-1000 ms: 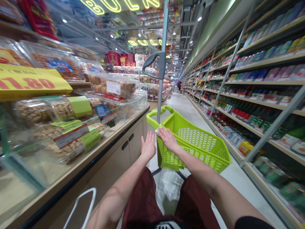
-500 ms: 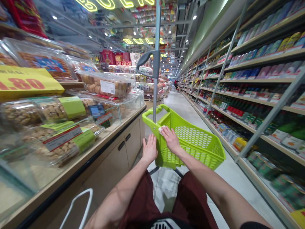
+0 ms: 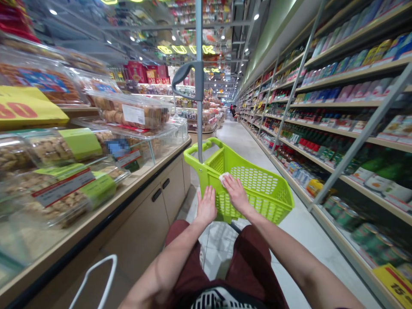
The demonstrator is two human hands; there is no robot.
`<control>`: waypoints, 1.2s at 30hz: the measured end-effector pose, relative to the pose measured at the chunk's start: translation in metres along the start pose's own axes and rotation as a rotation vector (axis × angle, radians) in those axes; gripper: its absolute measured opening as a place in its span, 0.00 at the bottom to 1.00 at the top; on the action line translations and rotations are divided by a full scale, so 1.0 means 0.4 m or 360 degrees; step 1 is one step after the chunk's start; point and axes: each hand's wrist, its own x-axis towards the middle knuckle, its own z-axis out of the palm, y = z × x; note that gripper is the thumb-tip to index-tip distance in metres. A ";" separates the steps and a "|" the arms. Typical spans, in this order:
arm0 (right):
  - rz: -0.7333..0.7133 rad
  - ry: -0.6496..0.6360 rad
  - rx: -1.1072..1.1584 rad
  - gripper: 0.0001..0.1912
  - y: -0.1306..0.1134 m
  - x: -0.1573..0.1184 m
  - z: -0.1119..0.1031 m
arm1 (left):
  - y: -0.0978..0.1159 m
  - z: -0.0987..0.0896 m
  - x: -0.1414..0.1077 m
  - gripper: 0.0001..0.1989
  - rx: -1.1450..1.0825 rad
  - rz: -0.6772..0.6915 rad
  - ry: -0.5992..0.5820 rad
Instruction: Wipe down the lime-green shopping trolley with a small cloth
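Note:
A lime-green rolling basket (image 3: 270, 206) with perforated sides stands on the floor in front of my knees, a grey pole and handle (image 3: 199, 81) rising from its left end. My left hand (image 3: 207, 204) lies with fingers stretched against the basket's near side and holds nothing. Further right, my right hand (image 3: 236, 192) presses a small white wad, a cloth or tissue (image 3: 224, 177), on the basket's near side just below the rim.
On the left runs a display counter (image 3: 138, 206) with packed snacks (image 3: 131, 112) in clear boxes. Tall shelves of bottles and cans (image 3: 341, 212) line the right. A white curved bar (image 3: 111, 274) is low at left. People are far down the aisle.
My right hand has slid right and slightly down along the basket's side with the white wad. My left hand has come a little lower. The view has shifted, so the basket appears further left.

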 end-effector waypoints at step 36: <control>0.0487 0.0015 0.0015 0.25 0.096 -0.270 -0.027 | 0.264 0.019 0.008 0.35 -0.0003 0.0443 -0.0223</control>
